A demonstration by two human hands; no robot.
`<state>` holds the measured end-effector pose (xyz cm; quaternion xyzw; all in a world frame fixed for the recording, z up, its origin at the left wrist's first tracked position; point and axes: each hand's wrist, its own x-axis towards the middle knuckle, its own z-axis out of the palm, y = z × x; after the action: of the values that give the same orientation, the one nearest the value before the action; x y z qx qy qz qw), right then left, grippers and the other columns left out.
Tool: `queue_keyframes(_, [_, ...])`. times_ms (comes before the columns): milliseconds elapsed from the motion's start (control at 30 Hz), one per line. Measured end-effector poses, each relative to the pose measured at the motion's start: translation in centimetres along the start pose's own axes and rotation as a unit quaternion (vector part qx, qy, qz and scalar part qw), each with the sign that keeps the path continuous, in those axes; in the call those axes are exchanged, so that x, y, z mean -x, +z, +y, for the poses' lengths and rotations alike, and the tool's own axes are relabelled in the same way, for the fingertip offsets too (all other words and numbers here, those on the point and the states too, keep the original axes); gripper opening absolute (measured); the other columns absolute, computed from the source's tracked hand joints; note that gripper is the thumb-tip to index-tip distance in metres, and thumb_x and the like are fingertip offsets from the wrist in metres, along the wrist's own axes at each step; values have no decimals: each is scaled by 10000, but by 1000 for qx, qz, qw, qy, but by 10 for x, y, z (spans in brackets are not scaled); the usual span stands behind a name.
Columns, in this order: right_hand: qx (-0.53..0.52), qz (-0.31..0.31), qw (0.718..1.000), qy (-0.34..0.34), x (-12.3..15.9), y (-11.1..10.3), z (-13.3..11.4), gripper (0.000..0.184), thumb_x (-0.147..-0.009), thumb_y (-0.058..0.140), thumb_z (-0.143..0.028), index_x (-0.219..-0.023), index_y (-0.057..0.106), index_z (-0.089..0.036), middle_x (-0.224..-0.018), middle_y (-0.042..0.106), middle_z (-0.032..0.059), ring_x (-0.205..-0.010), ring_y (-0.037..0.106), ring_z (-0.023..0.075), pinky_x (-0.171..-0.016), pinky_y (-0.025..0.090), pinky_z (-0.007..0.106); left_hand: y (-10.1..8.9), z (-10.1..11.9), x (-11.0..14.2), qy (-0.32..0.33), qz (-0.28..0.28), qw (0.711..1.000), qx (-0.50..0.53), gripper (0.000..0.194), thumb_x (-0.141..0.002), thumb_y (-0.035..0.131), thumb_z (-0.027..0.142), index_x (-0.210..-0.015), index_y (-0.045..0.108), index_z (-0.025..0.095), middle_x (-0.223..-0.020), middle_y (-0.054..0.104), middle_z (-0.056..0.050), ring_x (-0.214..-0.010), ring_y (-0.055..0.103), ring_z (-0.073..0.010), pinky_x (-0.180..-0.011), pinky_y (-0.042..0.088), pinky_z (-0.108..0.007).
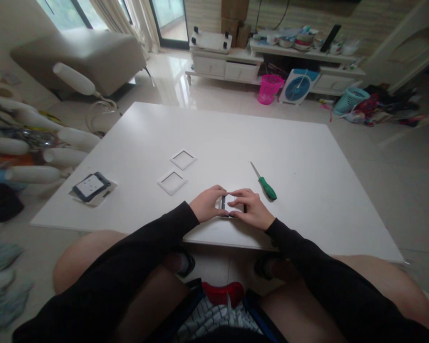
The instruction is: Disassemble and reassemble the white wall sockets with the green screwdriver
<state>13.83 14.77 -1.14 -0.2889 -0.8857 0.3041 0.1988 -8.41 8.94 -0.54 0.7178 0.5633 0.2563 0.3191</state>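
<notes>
My left hand and my right hand meet near the front edge of the white table. Both are closed on a small dark and white part, probably a wall socket module, which the fingers mostly hide. A green-handled screwdriver lies just right of my right hand. Two white square frames lie flat beyond my left hand. A wall socket with a dark frame rests on a wrapper at the table's left edge.
White rails of a rack stand left of the table. A grey sofa is at the back left. Along the far wall are a white cabinet, a pink basket and a fan. My knees are under the table's front edge.
</notes>
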Motion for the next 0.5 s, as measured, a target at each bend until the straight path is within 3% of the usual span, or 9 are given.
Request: queue_keyframes(500, [60,-23,998,12,2,0,-7,126,-853,816,-298,-978,805,-295,-1397,712,79,-1326,605,370,-1012,385,595,-8,19,1,-8,-48,992,-120,360,-839,830,272,-1173,730,181,-1331,659,-114,-1180,702,-303,-1056,557,-421])
